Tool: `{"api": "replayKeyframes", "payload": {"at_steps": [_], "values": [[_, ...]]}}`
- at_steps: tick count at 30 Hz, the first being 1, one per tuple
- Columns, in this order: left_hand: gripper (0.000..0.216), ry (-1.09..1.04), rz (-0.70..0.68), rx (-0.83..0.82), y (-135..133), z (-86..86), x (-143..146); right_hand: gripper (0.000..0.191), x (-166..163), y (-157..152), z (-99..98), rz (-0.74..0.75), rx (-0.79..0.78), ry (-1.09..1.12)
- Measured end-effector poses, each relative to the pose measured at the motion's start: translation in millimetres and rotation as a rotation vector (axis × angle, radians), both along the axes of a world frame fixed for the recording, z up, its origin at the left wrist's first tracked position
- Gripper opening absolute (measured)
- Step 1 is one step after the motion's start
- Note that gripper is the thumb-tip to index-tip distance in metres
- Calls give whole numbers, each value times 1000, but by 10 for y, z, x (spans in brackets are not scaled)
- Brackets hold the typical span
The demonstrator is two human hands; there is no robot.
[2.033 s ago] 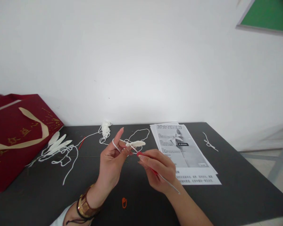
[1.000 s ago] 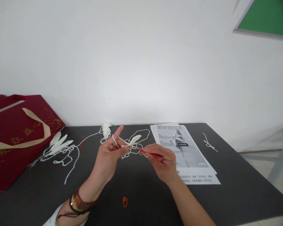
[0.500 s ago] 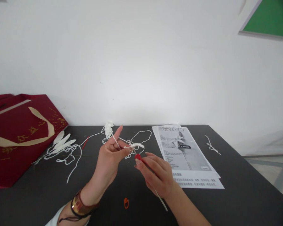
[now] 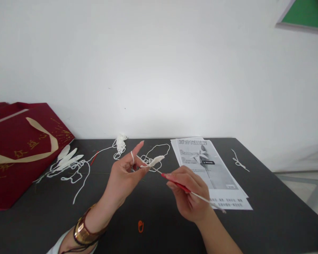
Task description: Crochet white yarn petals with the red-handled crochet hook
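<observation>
My left hand (image 4: 125, 174) pinches a small white crochet piece (image 4: 156, 161) between thumb and fingers, its index finger raised with white yarn (image 4: 133, 157) looped around it. In my right hand (image 4: 189, 190) is a crochet hook (image 4: 180, 186) with a red handle, held like a pencil. The metal shaft of the hook reaches left to the crochet piece at my left fingertips; its tip is hidden there. A white yarn end (image 4: 213, 204) trails out behind my right hand, beside the handle. Loose loops of yarn lie on the table behind the piece.
White petal-shaped crochet pieces (image 4: 69, 158) with tangled tails lie left, near a dark red gift bag (image 4: 21, 148). A yarn bundle (image 4: 120, 143) rests by the wall. Printed sheets (image 4: 225, 180) lie right, a knotted yarn scrap (image 4: 238, 162) beyond. An orange stitch marker (image 4: 140, 226) lies in front.
My right hand has moved right and slightly turned, drawing the hook outward so more of its handle and shaft show. The crochet piece now tilts upward at its right end.
</observation>
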State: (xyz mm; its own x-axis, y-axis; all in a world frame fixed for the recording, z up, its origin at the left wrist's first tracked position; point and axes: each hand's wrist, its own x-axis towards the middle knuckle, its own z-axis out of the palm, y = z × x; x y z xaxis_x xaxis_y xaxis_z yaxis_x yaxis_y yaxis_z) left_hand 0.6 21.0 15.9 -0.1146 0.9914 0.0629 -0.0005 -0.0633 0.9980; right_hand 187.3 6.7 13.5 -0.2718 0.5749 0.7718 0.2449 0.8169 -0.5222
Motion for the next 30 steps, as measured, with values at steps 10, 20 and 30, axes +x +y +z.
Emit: {"api": "replayKeyframes", "payload": {"at_steps": [10, 20, 30], "values": [[42, 3, -239, -189, -51, 124, -64, 12, 206, 80, -12, 79, -535, 326], [53, -107, -107, -50, -92, 3, 54, 25, -39, 255, -84, 313, -1124, 823], [58, 207, -73, 275, -132, -15, 51, 22, -171, 187, -115, 356, -1101, 904]]}}
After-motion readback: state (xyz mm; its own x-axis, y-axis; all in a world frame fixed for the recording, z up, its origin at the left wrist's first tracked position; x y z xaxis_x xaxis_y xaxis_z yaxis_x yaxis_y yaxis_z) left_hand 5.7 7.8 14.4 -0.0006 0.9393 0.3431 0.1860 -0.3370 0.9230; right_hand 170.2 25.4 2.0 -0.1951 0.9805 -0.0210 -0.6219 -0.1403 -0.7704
